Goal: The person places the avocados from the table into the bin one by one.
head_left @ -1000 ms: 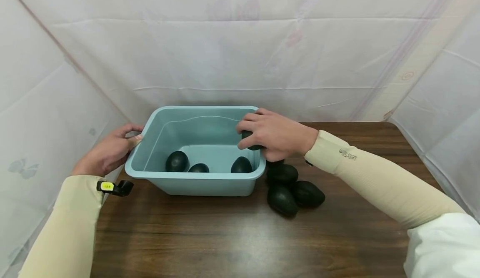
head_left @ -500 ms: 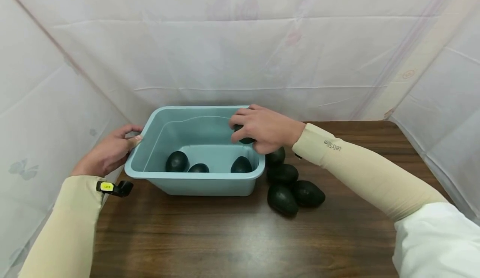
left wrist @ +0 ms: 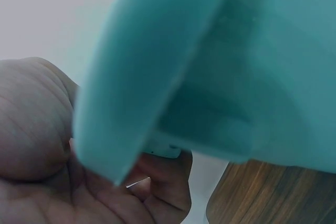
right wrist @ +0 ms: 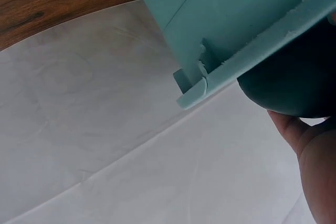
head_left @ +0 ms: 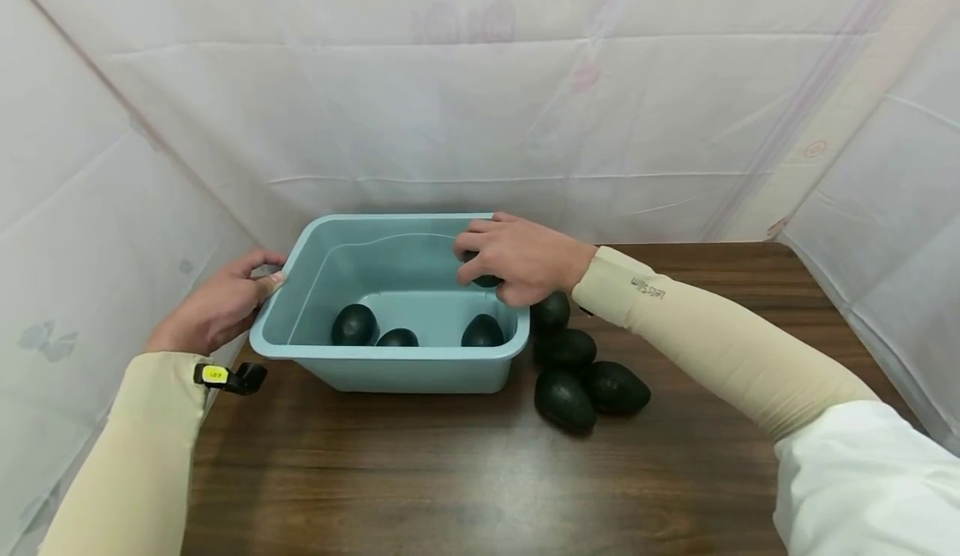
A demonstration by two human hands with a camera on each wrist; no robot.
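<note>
A light blue plastic tub (head_left: pixel 390 364) stands on the wooden table (head_left: pixel 465 473). Three dark green avocados (head_left: pixel 354 323) lie on its bottom. My right hand (head_left: pixel 513 257) hovers over the tub's right rim and grips another avocado (head_left: pixel 486 280), whose dark underside (right wrist: pixel 294 85) shows in the right wrist view beside the tub rim (right wrist: pixel 252 56). My left hand (head_left: pixel 217 302) holds the tub's left rim, thumb on top (left wrist: pixel 31 124) and fingers curled beneath the lip (left wrist: pixel 157 182). Several more avocados (head_left: pixel 573 373) lie on the table right of the tub.
White sheeting (head_left: pixel 480 97) closes off the back and both sides close to the table. A small black clip with a yellow label (head_left: pixel 225 375) sits at my left wrist. Bare table stretches in front of the tub.
My right hand has carried the avocado left, from over the tub's right rim to farther over the inside. The left hand and tub have stayed put.
</note>
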